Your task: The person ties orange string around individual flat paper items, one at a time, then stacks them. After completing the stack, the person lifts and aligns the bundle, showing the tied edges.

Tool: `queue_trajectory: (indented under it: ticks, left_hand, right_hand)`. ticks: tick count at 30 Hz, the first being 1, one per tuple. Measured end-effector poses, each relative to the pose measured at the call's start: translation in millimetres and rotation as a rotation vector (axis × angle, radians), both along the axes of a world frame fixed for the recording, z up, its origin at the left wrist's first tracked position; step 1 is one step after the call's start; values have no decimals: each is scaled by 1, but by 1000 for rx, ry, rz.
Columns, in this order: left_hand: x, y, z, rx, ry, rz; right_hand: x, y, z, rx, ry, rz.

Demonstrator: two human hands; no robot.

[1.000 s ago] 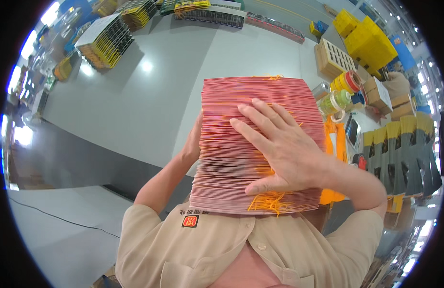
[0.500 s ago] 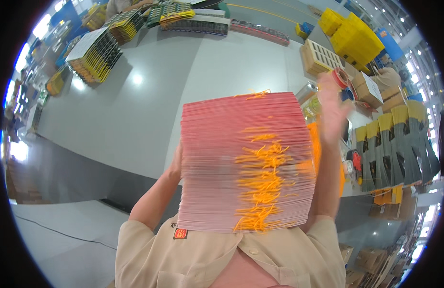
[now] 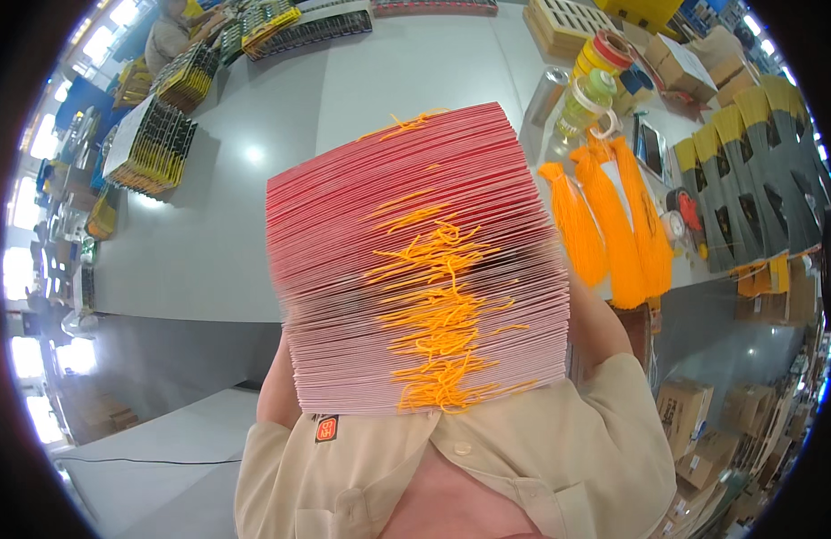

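A tall stack of thin red-and-pink-edged folded sheets or booklets [image 3: 343,207] fills the middle, right in front of my chest. Loose orange string ends [image 3: 438,314] stick out in a tangled band along its near face. My left forearm [image 3: 276,386] reaches up behind the stack's left side, and my right forearm [image 3: 599,319] passes behind its right side. Both hands are hidden by the stack, so their grip does not show. Bundles of orange string [image 3: 620,225] lie on the table just right of the stack.
A green-capped bottle [image 3: 584,106], a metal cylinder [image 3: 546,95] and tape rolls [image 3: 604,54] stand beyond the string. Grey-and-yellow packets [image 3: 748,171] line the right. Stacked black-and-yellow packs [image 3: 150,148] sit at far left on the grey table [image 3: 226,234]; someone works behind them.
My right hand, raised beside the tape rolls earlier, has gone down behind the stack. The stack now sits further left in view and tilted, and the orange string bundles are uncovered.
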State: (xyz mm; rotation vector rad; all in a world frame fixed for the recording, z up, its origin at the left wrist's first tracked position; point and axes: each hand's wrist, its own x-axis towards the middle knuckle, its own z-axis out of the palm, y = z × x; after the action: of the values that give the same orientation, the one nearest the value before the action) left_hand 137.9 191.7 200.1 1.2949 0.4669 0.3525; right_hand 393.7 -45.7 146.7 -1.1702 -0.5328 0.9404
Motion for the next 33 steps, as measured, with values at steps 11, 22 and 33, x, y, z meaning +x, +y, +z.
queue_trajectory:
  ticks: [11, 22, 33]
  left_hand:
    - [-12, -9, 1, 19, 30, 20]
    - [-27, -15, -2, 20, 71, 38]
    - [-45, -14, -6, 83, 121, 31]
  right_hand:
    - [-24, -13, -26, 27, 45, -59]
    - [-17, -50, -16, -164, -184, 312]
    - [-35, -49, -12, -328, -635, 408]
